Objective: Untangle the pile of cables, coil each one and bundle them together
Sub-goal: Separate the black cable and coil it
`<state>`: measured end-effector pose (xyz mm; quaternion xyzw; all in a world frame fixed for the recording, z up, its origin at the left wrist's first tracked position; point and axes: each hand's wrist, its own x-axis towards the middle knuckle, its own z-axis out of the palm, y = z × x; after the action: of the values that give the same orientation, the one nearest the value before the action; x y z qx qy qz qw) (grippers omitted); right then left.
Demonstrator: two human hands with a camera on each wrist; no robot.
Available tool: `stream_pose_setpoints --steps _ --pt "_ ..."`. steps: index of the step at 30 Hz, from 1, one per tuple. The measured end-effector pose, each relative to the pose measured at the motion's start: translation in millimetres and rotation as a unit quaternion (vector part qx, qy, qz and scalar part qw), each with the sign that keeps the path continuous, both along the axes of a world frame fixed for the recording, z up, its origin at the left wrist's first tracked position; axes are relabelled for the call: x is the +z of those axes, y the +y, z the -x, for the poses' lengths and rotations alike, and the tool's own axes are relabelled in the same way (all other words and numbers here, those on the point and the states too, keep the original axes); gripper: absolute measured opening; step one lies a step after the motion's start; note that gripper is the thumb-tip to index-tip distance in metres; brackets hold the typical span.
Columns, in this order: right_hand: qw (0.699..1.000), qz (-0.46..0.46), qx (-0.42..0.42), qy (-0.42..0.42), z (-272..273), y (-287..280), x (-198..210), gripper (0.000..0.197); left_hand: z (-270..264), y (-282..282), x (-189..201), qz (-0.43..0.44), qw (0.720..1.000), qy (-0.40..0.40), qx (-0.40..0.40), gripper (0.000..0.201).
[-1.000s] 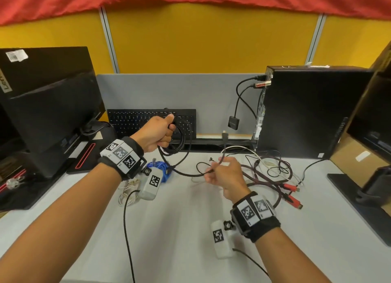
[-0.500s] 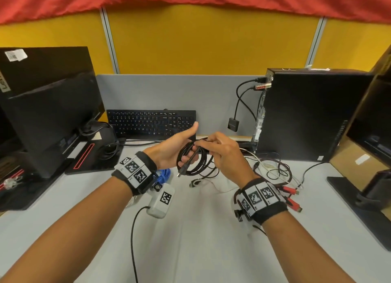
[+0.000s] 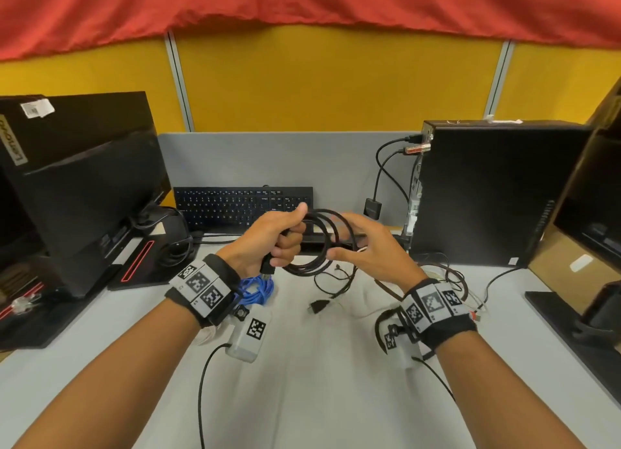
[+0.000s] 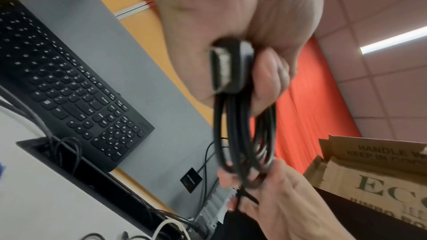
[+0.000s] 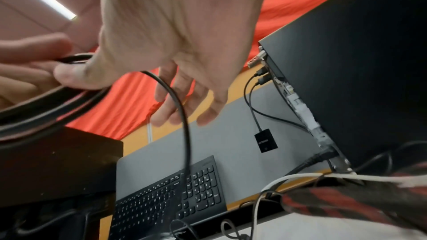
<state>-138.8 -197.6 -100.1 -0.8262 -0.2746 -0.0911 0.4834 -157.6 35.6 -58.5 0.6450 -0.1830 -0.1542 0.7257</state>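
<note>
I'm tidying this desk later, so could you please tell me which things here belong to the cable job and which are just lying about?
Job:
black cable coil, gripped by left hand, steadied by right hand
blue cable
tangled cables

Lying about:
keyboard
computer tower
monitor

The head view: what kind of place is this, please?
Most likely an office desk in a cubicle. A black keyboard leans against a grey divider panel, a desktop computer stands on the right, and a monitor on the left.
</note>
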Motion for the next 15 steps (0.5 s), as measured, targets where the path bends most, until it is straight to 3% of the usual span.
stream_pose_setpoints --steps 5,8,12,15 --pt "0.998 0.017 -0.054 0.039 -5 -13 -11 0.011 -3 14 7 0.144 0.987 -0.006 0.068 0.040" --pt "0.993 0.008 -0.087 0.079 -6 -9 -17 0.025 -3 10 4 0.192 0.979 0.016 0.071 0.041" --pt "0.968 -0.202 -0.129 0.070 -8 -1 -12 0.028 -1 -4 -10 0.211 0.972 0.077 0.066 0.041" --pt "0.958 -0.238 -0.143 0.065 -13 5 -3 0.030 0 -14 -22 0.204 0.971 0.112 0.049 0.041"
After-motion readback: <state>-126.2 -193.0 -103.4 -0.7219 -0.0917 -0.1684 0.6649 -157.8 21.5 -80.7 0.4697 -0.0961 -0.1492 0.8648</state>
